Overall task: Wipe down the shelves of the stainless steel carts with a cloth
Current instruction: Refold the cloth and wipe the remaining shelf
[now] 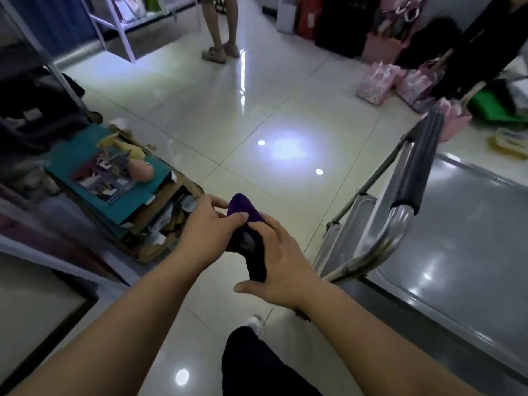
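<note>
A dark purple cloth (pixel 245 212) is bunched between both hands over the tiled floor, in the middle of the view. My left hand (pixel 208 227) pinches its upper part with thumb and fingers. My right hand (pixel 281 267) grips its lower part, and a dark fold hangs under the palm. The stainless steel cart (pixel 463 252) stands to the right, its top shelf shiny and bare, its push handle (pixel 414 178) with black grips about a hand's width from my right hand.
An open cardboard box (pixel 114 181) of packaging and a doll lies on the floor at left, beside dark shelving. Another person's legs (pixel 223 30) stand far ahead. Pink gift bags (pixel 377 81) and clutter line the far right. My own leg (pixel 257 367) is below.
</note>
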